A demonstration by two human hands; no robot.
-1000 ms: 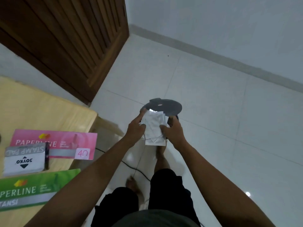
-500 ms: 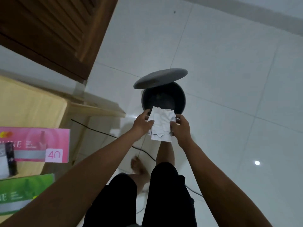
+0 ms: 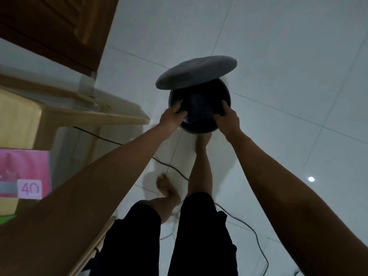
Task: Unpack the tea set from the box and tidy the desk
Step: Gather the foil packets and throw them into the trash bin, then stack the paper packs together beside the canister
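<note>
A dark round pedal bin (image 3: 201, 128) stands on the white floor tiles, its grey lid (image 3: 196, 71) tipped up. Both hands reach into the bin's mouth. My left hand (image 3: 172, 116) is at the left rim with the thumb apart from the fingers, whose tips dip into the dark inside. At the right rim, my right hand (image 3: 227, 118) has its fingers spread. No white paper shows in either hand; only a faint pale patch lies below the left fingers. The tea set and box are out of view.
The wooden desk (image 3: 95, 114) is at left with a pink Paperline pack (image 3: 25, 172) marked 40 on it. A wooden door (image 3: 59, 26) stands behind. A black cable (image 3: 171, 168) runs across the floor by my bare feet.
The white paper wrappings held in both hands over the bin are gone from view. Both hands have dropped to the bin's mouth and the view has moved closer.
</note>
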